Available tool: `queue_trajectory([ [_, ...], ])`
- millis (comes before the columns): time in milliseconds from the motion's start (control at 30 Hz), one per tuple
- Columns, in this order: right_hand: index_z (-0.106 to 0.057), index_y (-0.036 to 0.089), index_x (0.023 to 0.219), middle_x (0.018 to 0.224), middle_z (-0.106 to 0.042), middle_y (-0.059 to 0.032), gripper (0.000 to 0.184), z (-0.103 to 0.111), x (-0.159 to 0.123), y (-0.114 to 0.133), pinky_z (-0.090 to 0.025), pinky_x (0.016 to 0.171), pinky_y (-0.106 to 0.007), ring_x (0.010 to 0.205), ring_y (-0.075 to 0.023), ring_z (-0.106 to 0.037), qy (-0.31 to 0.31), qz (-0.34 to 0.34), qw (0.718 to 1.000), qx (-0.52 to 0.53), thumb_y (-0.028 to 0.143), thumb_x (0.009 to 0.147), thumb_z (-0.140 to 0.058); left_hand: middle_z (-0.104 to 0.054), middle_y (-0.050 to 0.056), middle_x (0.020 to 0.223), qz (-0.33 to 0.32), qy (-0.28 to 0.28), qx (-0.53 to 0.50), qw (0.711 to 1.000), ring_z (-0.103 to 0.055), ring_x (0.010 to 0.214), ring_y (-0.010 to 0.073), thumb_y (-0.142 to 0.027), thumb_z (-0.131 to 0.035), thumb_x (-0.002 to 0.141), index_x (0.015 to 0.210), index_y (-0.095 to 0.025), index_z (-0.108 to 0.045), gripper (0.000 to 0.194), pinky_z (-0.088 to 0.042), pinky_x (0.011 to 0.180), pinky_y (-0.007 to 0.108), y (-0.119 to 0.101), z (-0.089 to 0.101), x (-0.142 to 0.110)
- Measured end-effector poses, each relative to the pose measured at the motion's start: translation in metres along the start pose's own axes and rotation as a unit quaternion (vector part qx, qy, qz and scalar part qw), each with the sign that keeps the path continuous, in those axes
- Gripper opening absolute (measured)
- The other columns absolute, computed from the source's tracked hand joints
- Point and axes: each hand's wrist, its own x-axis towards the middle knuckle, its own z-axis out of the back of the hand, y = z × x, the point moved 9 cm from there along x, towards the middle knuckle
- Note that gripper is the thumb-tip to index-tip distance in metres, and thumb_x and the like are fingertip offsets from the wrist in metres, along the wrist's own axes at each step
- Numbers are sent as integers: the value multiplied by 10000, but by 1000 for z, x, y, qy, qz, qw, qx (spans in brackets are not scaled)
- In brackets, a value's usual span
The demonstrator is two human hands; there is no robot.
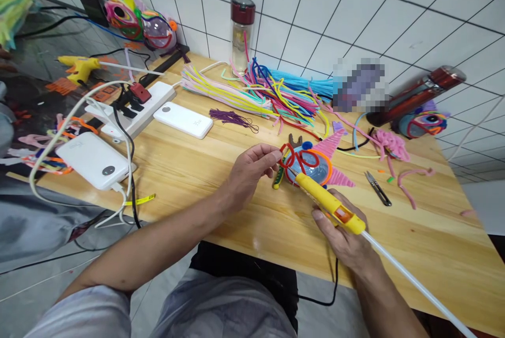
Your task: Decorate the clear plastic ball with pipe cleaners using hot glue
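Between the thumb and fingers of my left hand (254, 167) is a red pipe cleaner (289, 157) bent into loops. My right hand (345, 230) grips a yellow hot glue gun (329, 202), its nozzle close to the red loops. A long white glue stick (414, 280) sticks out of the gun's back. Just behind the nozzle lies a fish-like craft (315, 167) with a clear body, an orange ring and pink pipe-cleaner fins. Pliers (278, 176) with green and yellow handles lie partly hidden by the craft and the red loops.
Bundles of coloured pipe cleaners (236, 93) lie along the wall beside a glass bottle (242, 38). Small snips (377, 189) and a dark red flask (418, 96) are on the right. Power banks (183, 120), a power strip (142, 109) and cables crowd the left, near another yellow glue gun (81, 68).
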Motion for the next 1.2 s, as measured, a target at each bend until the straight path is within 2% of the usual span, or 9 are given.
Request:
queue_trajectory([
  [667,-580,259,867,747,-611,4,171,-1,-2,-4,-478,609,-331,663,-188,-603,4,-7,1000,-13,191,1021,-612,-694,2,730,-2,7,5,1000,-582,664,107,-372,-903,754,857,-163,-749,280,-461,629,241,1,-1,1],
  [1200,-572,256,878,748,-573,24,178,0,0,1,-461,606,-312,646,-171,-576,-2,8,1000,-9,149,1011,-621,-696,3,715,-1,0,-2,1000,-584,650,100,-349,-908,747,841,-155,-751,267,-463,619,231,0,0,1],
])
